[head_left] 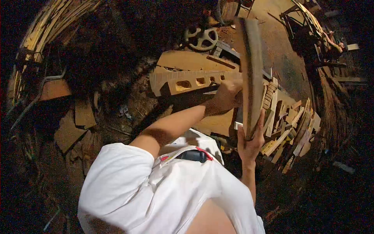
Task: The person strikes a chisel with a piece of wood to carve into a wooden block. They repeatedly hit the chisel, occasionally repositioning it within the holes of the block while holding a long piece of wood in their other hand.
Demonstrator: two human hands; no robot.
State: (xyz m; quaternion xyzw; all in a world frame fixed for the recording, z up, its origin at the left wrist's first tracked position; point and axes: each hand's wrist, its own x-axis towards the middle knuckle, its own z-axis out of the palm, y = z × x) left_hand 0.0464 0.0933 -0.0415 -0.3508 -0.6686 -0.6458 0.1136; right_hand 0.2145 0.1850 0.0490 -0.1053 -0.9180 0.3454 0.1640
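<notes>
A long, slightly curved wooden board (252, 70) rises lengthwise in front of me. My right hand (251, 146) wraps around its near end, thumb along the left edge and fingers along the right. My left hand (228, 95) is closed against the board's left edge, about midway along; its fingertips are hidden behind the wood. Just beyond the left hand lies a thick wooden piece (163, 82) with several squarish holes cut in its side. Under and behind it is a flat tan surface (183, 58).
A spoked wheel (201, 39) stands beyond the work surface. To the right lies a pile of wood offcuts (292, 124). Long wooden strips (58, 23) are stacked at the far left, near a bent metal bar (37, 97). Another person's arm (333, 41) shows at the far right.
</notes>
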